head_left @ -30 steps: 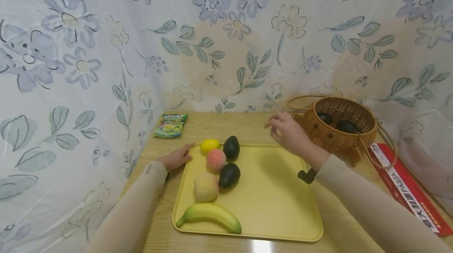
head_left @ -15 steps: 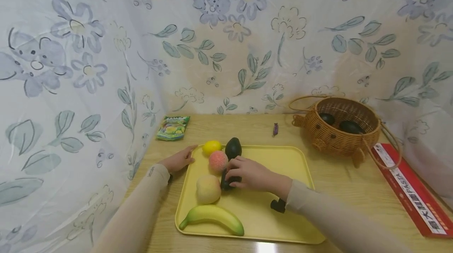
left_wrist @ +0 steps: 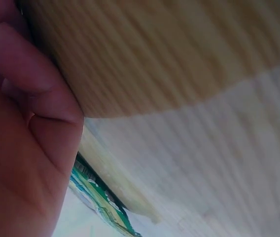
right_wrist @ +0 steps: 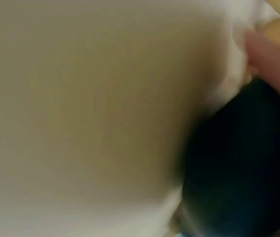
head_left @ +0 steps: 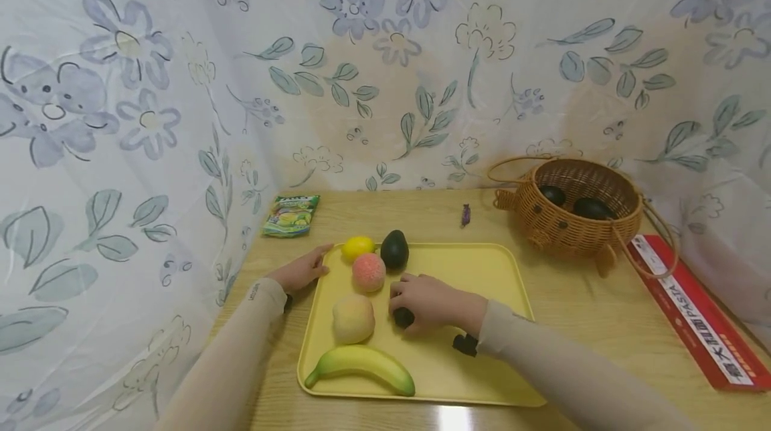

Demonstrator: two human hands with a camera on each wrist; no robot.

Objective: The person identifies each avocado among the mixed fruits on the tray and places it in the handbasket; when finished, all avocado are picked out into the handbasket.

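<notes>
My right hand [head_left: 424,300] grips a dark avocado [head_left: 403,316] over the middle of the yellow tray [head_left: 476,377]; its fingers cover most of the fruit. The same avocado [right_wrist: 243,163] fills the lower right of the right wrist view, blurred. At the tray's upper left corner, my left hand [head_left: 300,270] holds the rim with bent fingers. Left on the tray lie a lemon [head_left: 358,248], a second avocado [head_left: 394,250], a pinkish-red peach [head_left: 369,272], a pale yellow peach [head_left: 353,319] and, along the front, a banana [head_left: 364,367].
A wicker basket [head_left: 578,237] with dark avocados [head_left: 593,208] inside stands at the back right. Beside it lies a red pasta box [head_left: 701,324]. A small purple wrapped candy [head_left: 466,215] and a green snack bag [head_left: 291,215] lie behind the tray, before a floral curtain [head_left: 385,83].
My right hand has come from the back near the basket down to the tray, uncovering the purple candy. It has taken the lower avocado and moved it slightly right, away from the peaches.
</notes>
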